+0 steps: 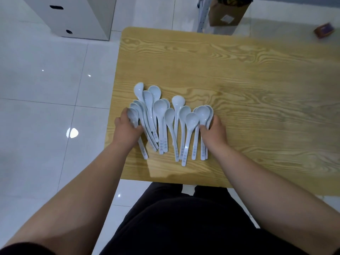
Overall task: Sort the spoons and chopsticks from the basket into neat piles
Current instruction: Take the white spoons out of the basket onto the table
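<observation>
Several pale blue plastic soup spoons (170, 122) lie fanned out on the wooden table (248, 89), bowls pointing away from me and handles toward me. My left hand (127, 128) presses against the left side of the bunch, fingers curled over the outermost spoons. At the right side of the bunch, my right hand (215, 131) has its fingers on the outermost spoons there. Neither chopsticks nor a basket appear in this view.
The table's left edge runs close to my left hand, with white tiled floor (46, 89) beyond. A white cabinet (77, 17) stands at the back left, a cardboard box (228, 11) behind the table, and a small brown box (324, 31) at the far right.
</observation>
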The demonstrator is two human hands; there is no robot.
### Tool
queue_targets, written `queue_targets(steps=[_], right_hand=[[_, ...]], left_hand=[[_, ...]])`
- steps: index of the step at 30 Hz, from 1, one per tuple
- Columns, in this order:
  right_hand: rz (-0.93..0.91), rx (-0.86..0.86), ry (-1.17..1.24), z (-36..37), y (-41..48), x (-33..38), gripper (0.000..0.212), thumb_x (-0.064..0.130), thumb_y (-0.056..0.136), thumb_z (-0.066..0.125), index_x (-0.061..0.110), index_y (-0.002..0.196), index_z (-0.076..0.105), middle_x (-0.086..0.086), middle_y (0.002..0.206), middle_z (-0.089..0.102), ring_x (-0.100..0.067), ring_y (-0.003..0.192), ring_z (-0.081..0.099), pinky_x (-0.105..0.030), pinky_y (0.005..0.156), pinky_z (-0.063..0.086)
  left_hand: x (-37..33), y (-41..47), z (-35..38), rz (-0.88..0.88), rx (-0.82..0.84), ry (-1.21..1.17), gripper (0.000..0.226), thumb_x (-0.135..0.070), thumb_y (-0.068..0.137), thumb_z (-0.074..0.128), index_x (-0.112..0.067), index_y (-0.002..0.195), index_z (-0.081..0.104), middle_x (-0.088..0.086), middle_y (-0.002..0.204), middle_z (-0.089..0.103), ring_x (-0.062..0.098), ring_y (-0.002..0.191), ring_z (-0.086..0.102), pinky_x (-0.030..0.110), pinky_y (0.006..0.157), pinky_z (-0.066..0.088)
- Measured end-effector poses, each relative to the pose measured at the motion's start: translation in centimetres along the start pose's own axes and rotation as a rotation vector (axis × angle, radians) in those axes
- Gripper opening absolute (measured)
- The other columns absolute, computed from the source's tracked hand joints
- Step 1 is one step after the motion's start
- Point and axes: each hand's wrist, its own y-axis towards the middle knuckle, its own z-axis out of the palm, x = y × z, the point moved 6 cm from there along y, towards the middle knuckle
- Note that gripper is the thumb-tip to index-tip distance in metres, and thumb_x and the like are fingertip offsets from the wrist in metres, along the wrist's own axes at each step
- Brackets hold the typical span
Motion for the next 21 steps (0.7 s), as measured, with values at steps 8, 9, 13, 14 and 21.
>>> queue_targets(steps=[8,9,13,14,21], right_hand=[[-0.015,0.019,-0.11,-0.9,-0.2,0.6,0.066,0.041,0.093,0.061,0.026,0.152,0.035,-0.01,0.144,0.042,-0.027,0.127,0.049,-0.042,0.103,0.046],[-0.018,0.016,-0.105,-1.2,-0.3,0.7,0.068,0.04,0.093,0.062,0.027,0.153,0.033,-0.009,0.145,0.041,-0.027,0.129,0.049,-0.041,0.103,0.046],[-0.081,0.126,-0.009,-0.6,-0.7,0.8,0.051,0.03,0.09,0.063,0.029,0.138,0.046,0.006,0.112,0.064,-0.017,0.102,0.066,-0.029,0.073,0.052],[-0.088,0.15,-0.002,-0.7,-0.9,0.9,0.053,0.028,0.09,0.063,0.029,0.139,0.045,0.008,0.109,0.065,-0.015,0.099,0.066,-0.026,0.068,0.049],[-0.085,0.198,-0.21,-5.2,-2.9,-0.6,0.067,0.037,0.092,0.059,0.026,0.154,0.036,-0.002,0.155,0.043,-0.021,0.139,0.043,-0.036,0.109,0.04]], left_hand=[[0.1,-1.2,0.2,0.057,0.008,-0.003,0.08,-0.017,0.082,0.067,-0.028,0.151,0.029,0.0,0.126,0.036,0.013,0.103,0.046,0.032,0.087,0.043],[0.3,-1.4,0.5,0.056,0.021,0.024,0.079,-0.016,0.083,0.067,-0.024,0.152,0.03,0.002,0.128,0.037,0.011,0.102,0.042,0.03,0.087,0.041],[0.7,-1.9,1.3,0.061,0.1,0.11,0.068,-0.017,0.088,0.066,-0.019,0.151,0.039,0.007,0.143,0.034,0.008,0.101,0.046,0.026,0.089,0.04],[0.6,-2.0,1.3,0.055,0.107,0.115,0.068,-0.017,0.088,0.065,-0.02,0.151,0.038,0.007,0.144,0.033,0.01,0.102,0.048,0.026,0.09,0.04],[-1.4,-3.7,0.0,0.193,0.001,0.116,0.063,-0.022,0.088,0.064,-0.021,0.148,0.044,0.003,0.128,0.054,0.018,0.111,0.057,0.04,0.094,0.05]])
